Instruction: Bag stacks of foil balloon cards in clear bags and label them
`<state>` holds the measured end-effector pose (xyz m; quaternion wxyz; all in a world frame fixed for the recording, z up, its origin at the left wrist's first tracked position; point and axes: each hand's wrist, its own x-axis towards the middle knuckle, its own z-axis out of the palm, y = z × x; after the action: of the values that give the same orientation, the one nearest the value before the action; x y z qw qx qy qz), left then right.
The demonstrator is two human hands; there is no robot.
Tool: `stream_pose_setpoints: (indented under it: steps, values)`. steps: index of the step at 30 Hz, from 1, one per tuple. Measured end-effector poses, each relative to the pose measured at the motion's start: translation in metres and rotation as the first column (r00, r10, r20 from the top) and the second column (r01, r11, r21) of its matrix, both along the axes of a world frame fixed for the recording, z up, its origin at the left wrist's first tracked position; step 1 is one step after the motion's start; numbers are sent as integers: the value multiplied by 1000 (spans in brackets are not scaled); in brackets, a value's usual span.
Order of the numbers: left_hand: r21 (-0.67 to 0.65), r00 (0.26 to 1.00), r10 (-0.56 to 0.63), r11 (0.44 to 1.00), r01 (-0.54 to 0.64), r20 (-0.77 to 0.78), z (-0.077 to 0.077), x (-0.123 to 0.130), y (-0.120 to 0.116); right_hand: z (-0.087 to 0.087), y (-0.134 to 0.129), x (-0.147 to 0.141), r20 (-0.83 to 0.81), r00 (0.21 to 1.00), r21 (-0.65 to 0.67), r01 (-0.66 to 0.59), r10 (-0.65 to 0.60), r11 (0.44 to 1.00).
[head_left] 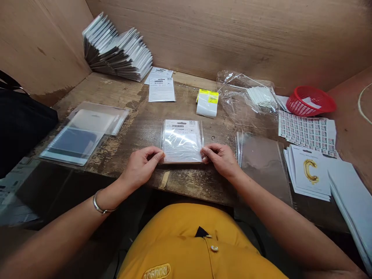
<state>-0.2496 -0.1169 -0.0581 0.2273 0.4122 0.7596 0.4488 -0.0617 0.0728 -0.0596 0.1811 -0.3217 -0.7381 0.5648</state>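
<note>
A printed white card in a clear plastic sleeve [182, 143] lies on the wooden table in front of me, its hanging slot at the far end. My left hand [143, 162] pinches the sleeve's near left corner between thumb and fingers. At the near right corner, my right hand [219, 157] grips the plastic the same way. Light glares off the film and hides some of the print. Beside my right forearm lies a pile of clear sleeves [261, 162]. White foil balloon cards [309, 172] with a gold letter C are stacked further right.
Packed cards [119, 50] lean in rows at the back left. Two printed cards [161, 89], a yellow-and-white label roll [207, 102], a bag of white sticks [261, 95], a red basket [310, 100] and sticker sheets [308, 130] lie behind. More plastic sleeves [84, 131] are left.
</note>
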Motion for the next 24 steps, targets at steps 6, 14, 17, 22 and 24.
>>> stream_pose_setpoints:
  steps: [6, 14, 17, 22, 24]
  values:
    - [-139, 878, 169, 983, -118, 448, 4, -5, 19, -5, 4, -8, 35, 999, -50, 41, -40, 998]
    - [-263, 924, 182, 960, -94, 335, 5, -7, 25, 0, 5, -18, 250, 968, 235, -43, -18, 971]
    - [-286, 994, 27, 958, 4, 103, 3, -11, 26, 5, 4, -22, 365, 930, 343, -99, -35, 934]
    - [-387, 962, -186, 917, 96, -202, 3, -19, 32, 3, 4, -35, 497, 859, 501, -171, -120, 849]
    - [-434, 940, -214, 897, 81, -267, 5, -22, 35, 3, 5, -41, 556, 818, 545, -223, -149, 808]
